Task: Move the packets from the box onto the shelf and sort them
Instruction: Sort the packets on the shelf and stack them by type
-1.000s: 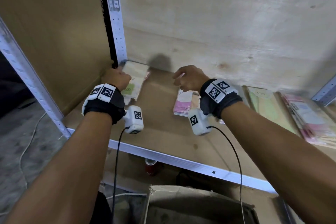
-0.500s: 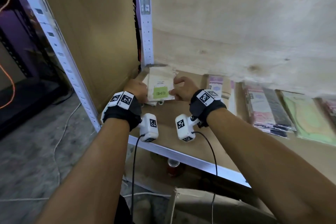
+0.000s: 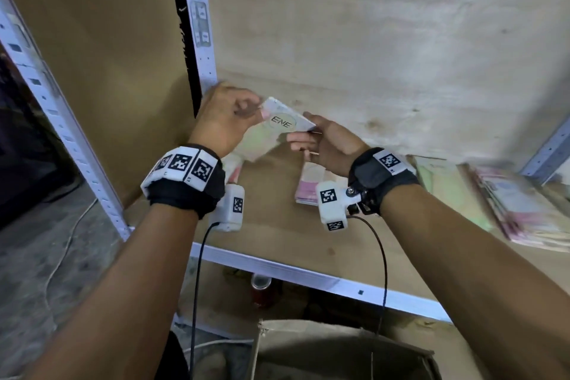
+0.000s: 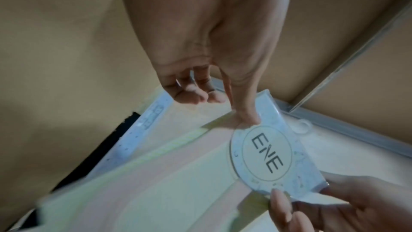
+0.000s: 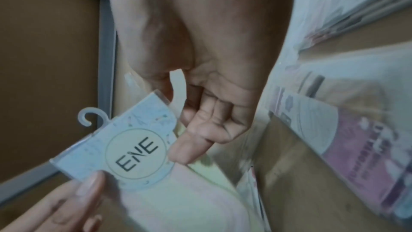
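A pale green and pink packet (image 3: 271, 129) with a round "ENE" label is held tilted above the shelf's back-left corner. My left hand (image 3: 228, 120) pinches its header end, thumb on top in the left wrist view (image 4: 247, 115). My right hand (image 3: 320, 142) pinches the other edge, its thumb beside the label (image 5: 187, 149). The packet's label (image 4: 265, 154) and its plastic hook (image 5: 89, 117) show clearly. More packets lie on the shelf board (image 3: 277, 234) under the left hand (image 3: 233, 166). The cardboard box (image 3: 339, 348) stands open below the shelf.
A pink pile (image 3: 311, 185) lies under my right wrist. A green packet (image 3: 447, 191) and a pink stack (image 3: 524, 210) lie further right. The white upright post (image 3: 200, 25) and side panel close the left. A white rail (image 3: 308, 274) edges the front. A red can (image 3: 260, 287) stands below.
Both hands were down on the pile in the back-left corner. They have since lifted one ENE packet off it and hold it tilted in the air between them.
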Motion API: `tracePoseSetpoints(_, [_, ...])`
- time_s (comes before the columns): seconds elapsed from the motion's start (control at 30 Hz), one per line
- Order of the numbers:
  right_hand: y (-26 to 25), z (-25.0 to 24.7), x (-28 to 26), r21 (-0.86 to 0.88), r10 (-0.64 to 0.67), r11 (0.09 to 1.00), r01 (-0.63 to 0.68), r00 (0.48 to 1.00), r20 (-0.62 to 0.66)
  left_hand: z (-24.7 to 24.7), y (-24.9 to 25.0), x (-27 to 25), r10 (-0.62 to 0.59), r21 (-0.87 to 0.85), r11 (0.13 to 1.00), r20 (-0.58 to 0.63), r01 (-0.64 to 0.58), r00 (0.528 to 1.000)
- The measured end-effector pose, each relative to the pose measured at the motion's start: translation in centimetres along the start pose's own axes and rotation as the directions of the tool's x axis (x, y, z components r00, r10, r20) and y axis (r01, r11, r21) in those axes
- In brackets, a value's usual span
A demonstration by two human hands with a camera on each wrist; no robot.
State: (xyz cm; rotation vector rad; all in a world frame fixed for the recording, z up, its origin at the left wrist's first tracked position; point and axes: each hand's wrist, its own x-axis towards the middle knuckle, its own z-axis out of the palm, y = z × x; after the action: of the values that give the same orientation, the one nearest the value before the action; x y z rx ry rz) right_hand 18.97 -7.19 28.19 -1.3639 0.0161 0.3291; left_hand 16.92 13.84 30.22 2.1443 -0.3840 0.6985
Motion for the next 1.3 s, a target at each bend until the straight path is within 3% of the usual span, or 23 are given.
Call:
tracePoseSetpoints(0.1, [-0.7, -1.6, -2.0, 0.081, -0.019, 0.997, 0.015, 0.999, 0.049, 0.7, 2.0, 0.8, 0.070, -0.093, 0.993, -0.019, -0.071, 0.997])
tracePoseSetpoints(0.2, [-0.2, -3.5, -4.2, 0.136, -0.037, 0.990, 0.025, 0.995, 0.092, 2.5, 2.4, 0.5, 0.040, -0.255, 0.967, 0.044, -0.028, 0.998])
tracePoseSetpoints(0.37, [2.8, -6.3, -7.2, -0.097, -0.072, 0.993, 0.074, 0.997, 0.020, 6.7, 1.4, -1.0, -0.214, -0.407, 0.874, 0.170, 0.267, 0.962])
tracePoseSetpoints(0.53, [4.8, -8.7, -8.9, -0.248, -0.143, 0.959, 0.140, 0.990, 0.007, 10.2, 2.0, -2.1, -0.412, -0.571, 0.641, 0.308, 0.513, 0.858])
tracePoseSetpoints(0.6, [5.0, -9.5, -9.0, -0.241, -0.155, 0.960, 0.140, 0.987, -0.044, 11.5, 2.6, -2.6, -0.406, -0.565, 0.606, 0.386, 0.561, 0.828])
tracePoseSetpoints(0.73, [4.2, -10.4, -8.8, -0.257, -0.207, 0.951, 0.171, 0.971, -0.121, 13.7, 3.8, -3.7, -0.291, -0.437, 0.711, 0.531, 0.551, 0.796])
tracePoseSetpoints(0.87, [3.0, -11.8, -8.4, -0.278, -0.273, 0.938, 0.208, 0.936, -0.222, 14.9, 4.7, -4.0, -0.197, -0.426, 0.701, 0.655, 0.572, 0.729])
tracePoseSetpoints(0.93, [2.9, -12.2, -8.5, -0.284, -0.278, 0.936, 0.209, 0.933, -0.230, 15.6, 4.7, -3.9, -0.200, -0.450, 0.695, 0.628, 0.561, 0.752])
tracePoseSetpoints(1.07, [3.6, -12.7, -9.1, -0.308, -0.193, 0.938, 0.161, 0.978, -0.078, 16.4, 4.4, -3.0, -0.323, -0.558, 0.615, 0.467, 0.558, 0.823])
tracePoseSetpoints(1.2, [3.9, -13.4, -9.9, -0.294, -0.050, 0.954, 0.051, 0.999, 0.011, 16.2, 3.7, -2.0, -0.413, -0.571, 0.567, 0.426, 0.594, 0.805])
tracePoseSetpoints(1.3, [4.4, -13.9, -10.7, -0.293, 0.110, 0.953, -0.070, 0.987, 0.121, 15.8, 3.6, -1.9, -0.446, -0.583, 0.532, 0.424, 0.615, 0.788])
